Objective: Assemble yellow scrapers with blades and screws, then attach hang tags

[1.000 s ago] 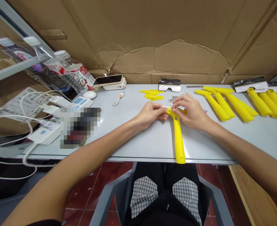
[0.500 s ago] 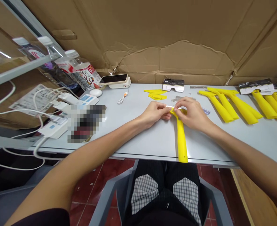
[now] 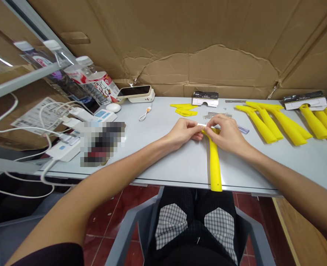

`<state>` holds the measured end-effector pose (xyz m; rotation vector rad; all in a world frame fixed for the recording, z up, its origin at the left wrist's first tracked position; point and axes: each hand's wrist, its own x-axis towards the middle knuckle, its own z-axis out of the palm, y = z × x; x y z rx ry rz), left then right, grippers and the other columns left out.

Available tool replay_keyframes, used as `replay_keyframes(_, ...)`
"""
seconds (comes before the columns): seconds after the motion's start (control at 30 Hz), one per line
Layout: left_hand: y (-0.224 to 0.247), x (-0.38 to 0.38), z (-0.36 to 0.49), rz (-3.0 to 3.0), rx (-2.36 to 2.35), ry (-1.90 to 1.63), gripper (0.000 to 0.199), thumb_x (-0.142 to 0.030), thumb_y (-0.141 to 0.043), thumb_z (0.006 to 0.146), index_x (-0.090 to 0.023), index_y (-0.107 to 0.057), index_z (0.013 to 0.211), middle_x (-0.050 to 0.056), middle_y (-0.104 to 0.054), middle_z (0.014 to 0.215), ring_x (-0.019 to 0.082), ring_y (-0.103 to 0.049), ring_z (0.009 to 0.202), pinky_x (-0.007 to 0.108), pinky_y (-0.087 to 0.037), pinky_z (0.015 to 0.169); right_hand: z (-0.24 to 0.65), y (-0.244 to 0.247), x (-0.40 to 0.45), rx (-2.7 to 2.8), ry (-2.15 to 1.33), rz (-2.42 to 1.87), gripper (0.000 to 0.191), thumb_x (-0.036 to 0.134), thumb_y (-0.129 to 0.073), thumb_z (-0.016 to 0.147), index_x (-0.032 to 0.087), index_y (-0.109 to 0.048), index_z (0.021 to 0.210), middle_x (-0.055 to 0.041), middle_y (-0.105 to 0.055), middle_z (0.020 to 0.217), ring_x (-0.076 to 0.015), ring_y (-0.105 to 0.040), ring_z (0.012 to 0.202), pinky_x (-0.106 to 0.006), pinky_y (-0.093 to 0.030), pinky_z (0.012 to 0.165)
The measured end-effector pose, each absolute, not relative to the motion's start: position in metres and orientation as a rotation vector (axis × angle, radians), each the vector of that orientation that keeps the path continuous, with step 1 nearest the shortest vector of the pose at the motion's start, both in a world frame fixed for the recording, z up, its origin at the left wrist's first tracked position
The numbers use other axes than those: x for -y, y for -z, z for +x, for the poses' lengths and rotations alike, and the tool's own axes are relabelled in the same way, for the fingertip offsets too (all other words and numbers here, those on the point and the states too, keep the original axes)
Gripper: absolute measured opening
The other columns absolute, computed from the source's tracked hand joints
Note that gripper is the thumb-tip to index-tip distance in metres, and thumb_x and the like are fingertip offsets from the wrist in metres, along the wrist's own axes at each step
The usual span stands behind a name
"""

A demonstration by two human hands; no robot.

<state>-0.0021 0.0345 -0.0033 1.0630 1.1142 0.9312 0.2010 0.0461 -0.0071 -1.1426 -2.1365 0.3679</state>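
A yellow plastic scraper handle point(image 3: 215, 164) lies on the white table point(image 3: 166, 162), its long end pointing toward me and overhanging the front edge. My left hand point(image 3: 184, 133) pinches the left side of its head. My right hand point(image 3: 226, 133) covers the right side of the head, fingertips on a thin white strip, perhaps a blade, at the top. Both hands meet at the head, which is mostly hidden by fingers.
Several more yellow handles point(image 3: 271, 120) lie at the right. Small yellow parts point(image 3: 184, 109), metal blades point(image 3: 212, 115) and a black-white box point(image 3: 205, 98) sit behind my hands. A phone point(image 3: 134, 91), bottles point(image 3: 97, 83), power strips and cables point(image 3: 63, 144) crowd the left. Cardboard point(image 3: 180, 44) backs the table.
My hands and the handle have barely moved; the fingers have closed in slightly on the head. The camera view shifted a little.
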Motion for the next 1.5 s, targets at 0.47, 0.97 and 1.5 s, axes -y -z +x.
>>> replay_keyframes(0.47,0.004,-0.035,-0.003,1.041,-1.092,-0.949,0.028,-0.009,-0.076,0.107,-0.008,-0.079,0.079,0.007,-0.077,0.075,0.011,-0.073,0.069,0.028,-0.061,0.079,0.206,0.004,-0.046,2.177,-0.335,-1.028,0.017,0.022,-0.066,0.1,0.024,-0.079,0.089,-0.0101,-0.082,0.103,-0.0322,-0.077,0.098,-0.049,-0.057,0.092)
replay_keyframes(0.97,0.004,-0.035,-0.006,1.053,-1.098,-0.937,0.023,-0.013,-0.082,0.103,-0.009,-0.081,0.08,0.008,-0.08,0.076,0.012,-0.074,0.069,0.029,-0.062,0.081,0.212,0.008,-0.05,2.253,-0.312,-0.907,0.035,0.006,-0.058,0.093,0.025,-0.086,0.101,-0.0104,-0.081,0.114,-0.0307,-0.076,0.106,-0.051,-0.06,0.098)
replay_keyframes(1.5,-0.01,-0.043,-0.019,0.981,-1.186,-1.052,0.021,-0.006,-0.077,0.105,-0.005,-0.084,0.086,0.015,-0.086,0.091,0.013,-0.077,0.072,0.028,-0.066,0.08,0.308,-0.042,-0.111,2.459,-0.415,-1.359,0.006,0.036,-0.084,0.088,0.03,-0.087,0.09,-0.0032,-0.082,0.083,-0.0251,-0.07,0.07,-0.047,-0.057,0.077)
